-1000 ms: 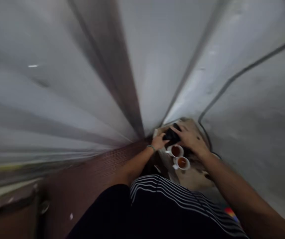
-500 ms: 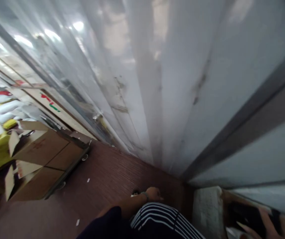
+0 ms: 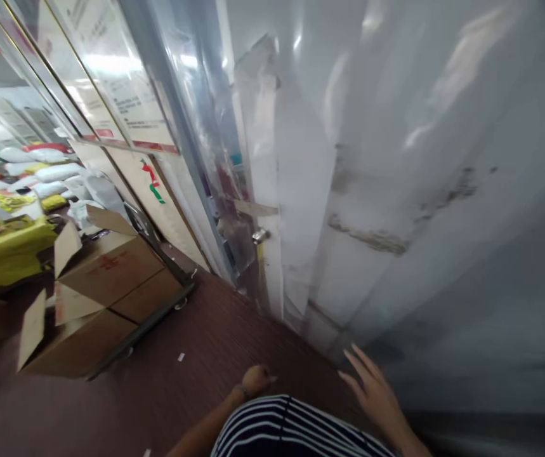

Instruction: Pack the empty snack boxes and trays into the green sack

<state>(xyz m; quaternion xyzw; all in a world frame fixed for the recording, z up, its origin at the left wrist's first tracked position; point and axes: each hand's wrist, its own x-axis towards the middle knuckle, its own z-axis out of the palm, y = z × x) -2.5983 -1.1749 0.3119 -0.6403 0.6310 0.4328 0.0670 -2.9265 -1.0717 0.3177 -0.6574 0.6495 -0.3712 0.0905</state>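
Note:
My left hand (image 3: pixel 257 379) hangs low beside my striped clothing (image 3: pixel 276 422), over the dark red floor. Its fingers are loosely curled, one tip sticks out, and nothing shows in them. To the right, my right hand (image 3: pixel 372 388) is raised with its fingers spread, holding nothing. It is in front of the translucent plastic strip curtain (image 3: pixel 377 190), which has dark smudges; whether the fingertips touch it I cannot tell. A metal door handle (image 3: pixel 261 236) shows farther off, at the left edge of the white strips.
Open cardboard boxes (image 3: pixel 124 273) lie on a flat cart (image 3: pixel 141 330) to the left. Behind them are a yellow-covered stand (image 3: pixel 10 251) and piled sacks (image 3: pixel 58 171). Boards with printed text (image 3: pixel 124 82) line the wall. Small white scraps (image 3: pixel 181 357) lie on the floor.
My view has turned left, bringing the door handle and boards into clearer sight. My right hand has come away from the white box with dark contents at lower right, which is out of view now.

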